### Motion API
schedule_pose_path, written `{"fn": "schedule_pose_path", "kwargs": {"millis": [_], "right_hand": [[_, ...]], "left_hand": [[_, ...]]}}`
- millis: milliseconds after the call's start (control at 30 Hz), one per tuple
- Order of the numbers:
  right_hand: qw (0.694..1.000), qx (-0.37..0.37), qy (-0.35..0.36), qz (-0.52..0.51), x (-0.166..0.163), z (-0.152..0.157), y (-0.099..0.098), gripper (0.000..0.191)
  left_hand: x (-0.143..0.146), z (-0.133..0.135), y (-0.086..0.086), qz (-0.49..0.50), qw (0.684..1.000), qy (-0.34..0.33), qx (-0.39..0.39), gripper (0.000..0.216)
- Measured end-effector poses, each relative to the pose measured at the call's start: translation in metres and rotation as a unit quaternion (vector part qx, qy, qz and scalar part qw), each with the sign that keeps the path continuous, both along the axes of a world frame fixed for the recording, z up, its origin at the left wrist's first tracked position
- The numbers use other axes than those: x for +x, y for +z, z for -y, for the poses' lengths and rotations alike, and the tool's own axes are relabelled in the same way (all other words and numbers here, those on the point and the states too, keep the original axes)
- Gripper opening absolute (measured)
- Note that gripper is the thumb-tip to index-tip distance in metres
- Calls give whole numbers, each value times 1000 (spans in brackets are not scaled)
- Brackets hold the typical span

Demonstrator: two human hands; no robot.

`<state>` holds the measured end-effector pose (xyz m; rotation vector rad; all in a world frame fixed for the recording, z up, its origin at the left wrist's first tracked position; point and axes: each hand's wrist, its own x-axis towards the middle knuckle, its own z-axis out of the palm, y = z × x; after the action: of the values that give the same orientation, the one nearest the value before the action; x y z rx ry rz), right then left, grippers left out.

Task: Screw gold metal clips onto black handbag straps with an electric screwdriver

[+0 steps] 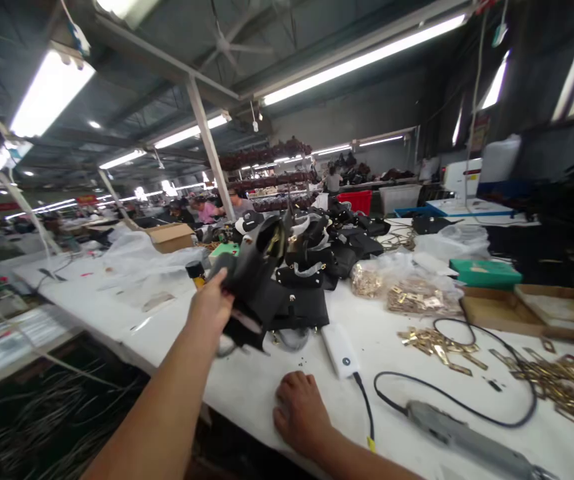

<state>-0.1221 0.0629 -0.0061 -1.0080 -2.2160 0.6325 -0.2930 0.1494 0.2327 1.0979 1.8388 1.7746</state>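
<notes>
The left hand (211,308) holds a black bag (259,283) up off the white counter (247,383). Its fingers are closed on the bag's near edge, mostly hidden behind the material. The bag hangs above the counter's near half, just in front of a pile of black bags (327,243) of the same kind. It looks like soft, matte black leather or imitation leather, folded and floppy, with a gold-coloured metal fitting near its top and a pale lining showing at the lower edge; motion blur hides finer detail. The right hand (301,412) lies palm down on the counter near its front edge, fingers loosely together and holding nothing. Just beyond it sits a white, smooth rectangular box (339,349) with a black cable (467,403) looping away to a grey, long-bodied tool (467,440). Flat brass fittings (437,343) are scattered to the right, more of them lie in clear plastic bags (417,293), and a green box (487,272) sits beside shallow cardboard trays (541,308).
</notes>
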Motion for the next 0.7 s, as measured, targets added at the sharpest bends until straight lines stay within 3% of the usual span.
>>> {"fn": "schedule_pose_path", "kwargs": {"millis": [100,167,233,400,600,700], "right_hand": [[1000,-2,-5,-11,1,0,1,12],[1000,2,-5,-11,2,1,1,11],[1000,9,-1,-3,3,1,1,10],[999,26,14,37,3,-2,-2,9],[997,43,15,56,2,-3,-10,14],[996,55,21,64,2,-4,-13,16]], "left_hand": [[45,-23,-16,-11,998,-58,-4,51],[67,-17,-46,-33,997,-71,-5,56],[77,6,-82,-57,995,-75,-11,54],[53,101,-162,-87,995,-19,-41,35],[-12,224,-242,-56,982,139,-118,39],[-49,299,-295,-40,946,228,-228,46]]}}
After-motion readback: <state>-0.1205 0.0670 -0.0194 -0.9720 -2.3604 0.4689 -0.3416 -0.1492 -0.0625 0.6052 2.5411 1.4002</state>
